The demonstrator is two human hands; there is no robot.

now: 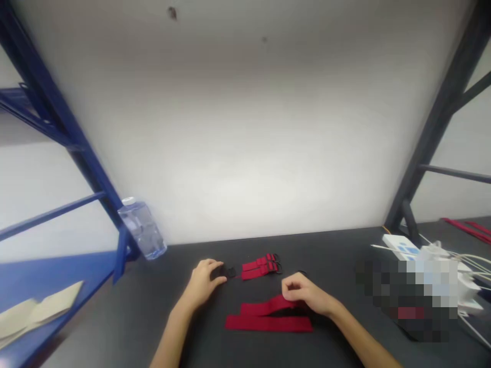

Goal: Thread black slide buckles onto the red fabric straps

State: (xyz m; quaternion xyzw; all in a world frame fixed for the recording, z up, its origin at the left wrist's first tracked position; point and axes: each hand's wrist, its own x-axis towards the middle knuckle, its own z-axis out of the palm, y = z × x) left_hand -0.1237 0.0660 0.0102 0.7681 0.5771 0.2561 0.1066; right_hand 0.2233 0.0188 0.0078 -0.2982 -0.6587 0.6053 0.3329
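Note:
My left hand (205, 281) rests at the table with thumb and fingers apart. Just past its fingertips lies a small black buckle (231, 272); whether they touch it I cannot tell. My right hand (305, 292) is closed in a pinch on the end of a red webbing strap (263, 308), lifting that end a little. A second red strap (268, 323) lies flat in front of it. Between and beyond my hands are short red straps with black buckles (263, 266), side by side. A dark ring-like piece (303, 272) shows partly behind my right hand.
The black table (146, 317) meets a white wall. A clear plastic bottle (141, 227) leans at the left by a blue frame (88, 153). Pale folded pieces (38, 312) lie on a blue surface. White boxes and cables (433, 253) and a blurred-out patch occupy the right.

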